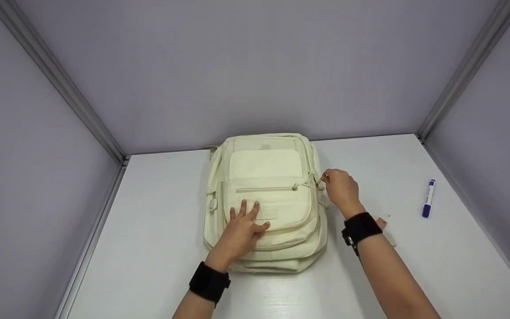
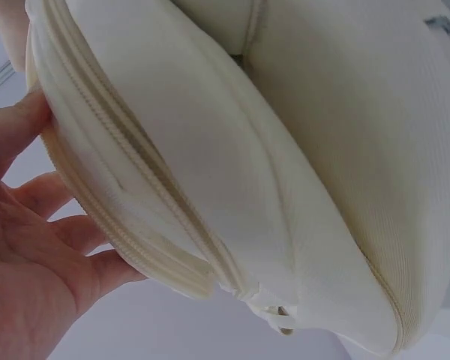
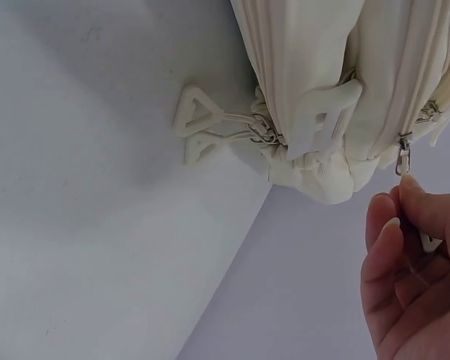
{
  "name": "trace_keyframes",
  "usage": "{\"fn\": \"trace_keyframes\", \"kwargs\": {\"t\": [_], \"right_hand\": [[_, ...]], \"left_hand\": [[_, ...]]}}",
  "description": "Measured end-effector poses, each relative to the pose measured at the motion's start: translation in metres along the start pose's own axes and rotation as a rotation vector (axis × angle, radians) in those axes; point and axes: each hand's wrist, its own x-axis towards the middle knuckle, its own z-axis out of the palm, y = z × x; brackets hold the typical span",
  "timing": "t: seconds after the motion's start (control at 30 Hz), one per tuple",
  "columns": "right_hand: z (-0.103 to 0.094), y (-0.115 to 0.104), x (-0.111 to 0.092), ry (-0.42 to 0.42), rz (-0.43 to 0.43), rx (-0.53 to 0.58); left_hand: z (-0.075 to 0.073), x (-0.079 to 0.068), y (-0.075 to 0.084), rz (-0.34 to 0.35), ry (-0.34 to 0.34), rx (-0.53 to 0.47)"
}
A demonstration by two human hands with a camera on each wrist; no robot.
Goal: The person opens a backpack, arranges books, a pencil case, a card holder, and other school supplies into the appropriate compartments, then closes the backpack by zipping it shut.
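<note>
A cream backpack (image 1: pixel 266 164) lies on the table with its front pockets facing up. My left hand (image 1: pixel 239 232) rests on the lower front pocket, fingers spread and straight; in the left wrist view its fingertips touch the pocket beside a zipper (image 2: pixel 127 135). At the bag's right side my right hand (image 1: pixel 342 188) pinches a zipper pull (image 3: pixel 403 159) between thumb and forefinger. The pull's pale tab end (image 3: pixel 430 241) shows among the curled fingers. Another zipper slider (image 1: pixel 295 187) sits at the right end of the short front zipper.
A blue and white marker (image 1: pixel 429 198) lies on the right of the white table (image 1: pixel 157 248). Partly hidden behind the right wrist is a small pinkish and white item (image 1: pixel 382 223). Two triangular zipper pulls (image 3: pixel 197 111) hang off the bag's side. Grey panels (image 1: pixel 255 66) enclose the table.
</note>
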Motion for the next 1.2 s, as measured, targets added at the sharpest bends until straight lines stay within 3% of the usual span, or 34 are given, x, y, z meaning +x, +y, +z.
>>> {"fn": "trace_keyframes", "kwargs": {"t": [0.3, 0.67, 0.8, 1.0, 1.2], "right_hand": [[0.001, 0.004, 0.012, 0.053, 0.032, -0.030], [0.007, 0.008, 0.012, 0.091, 0.028, -0.065], [0.008, 0.006, 0.014, 0.025, -0.002, -0.044], [0.011, -0.002, 0.015, -0.152, -0.089, 0.032], [0.015, -0.003, 0.009, -0.166, -0.150, 0.052]], "left_hand": [[-0.007, -0.005, 0.000, 0.041, -0.044, -0.070], [-0.005, -0.005, 0.001, 0.040, -0.054, -0.056], [-0.001, -0.005, -0.002, 0.055, -0.019, -0.021], [0.004, -0.007, -0.004, 0.069, 0.030, 0.004], [0.011, -0.009, -0.007, 0.080, 0.073, -0.005]]}}
